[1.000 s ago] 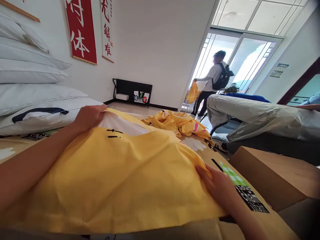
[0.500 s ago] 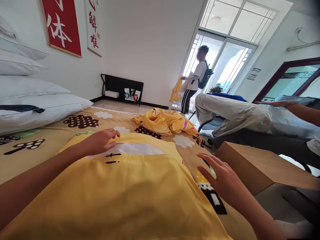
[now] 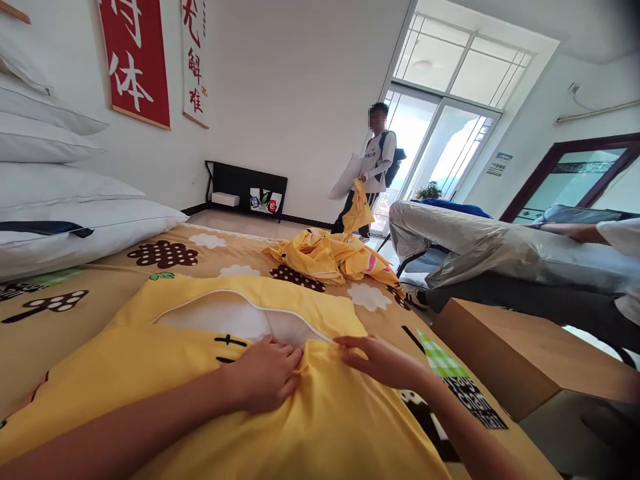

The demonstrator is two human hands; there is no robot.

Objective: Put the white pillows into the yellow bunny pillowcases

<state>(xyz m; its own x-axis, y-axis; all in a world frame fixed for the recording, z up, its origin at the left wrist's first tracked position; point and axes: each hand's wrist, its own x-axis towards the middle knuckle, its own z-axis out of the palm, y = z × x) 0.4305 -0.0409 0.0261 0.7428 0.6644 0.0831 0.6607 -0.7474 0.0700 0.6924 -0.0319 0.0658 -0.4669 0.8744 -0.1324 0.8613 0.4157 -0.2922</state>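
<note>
A yellow pillowcase (image 3: 165, 393) lies before me on the bed, with a white pillow (image 3: 215, 317) showing through its long, white-edged opening. My left hand (image 3: 265, 373) is closed on the near edge of the opening, bunching the cloth into creases. At the right end of the opening, my right hand (image 3: 380, 360) pinches the pillowcase's edge between thumb and forefinger. Whether a zip pull is in that pinch I cannot make out.
Crumpled yellow fabric (image 3: 320, 257) lies farther back on the patterned bedspread (image 3: 235, 250). White pillows (image 3: 90, 223) are stacked at left. A cardboard box (image 3: 520, 353) stands at right, near plastic-covered furniture (image 3: 465, 233). A person (image 3: 377, 157) stands by the door holding a pillow and yellow cloth.
My left hand has moved right and closed on the opening's near edge. My right hand has come in leftward and pinched the pillowcase. The person by the door has turned.
</note>
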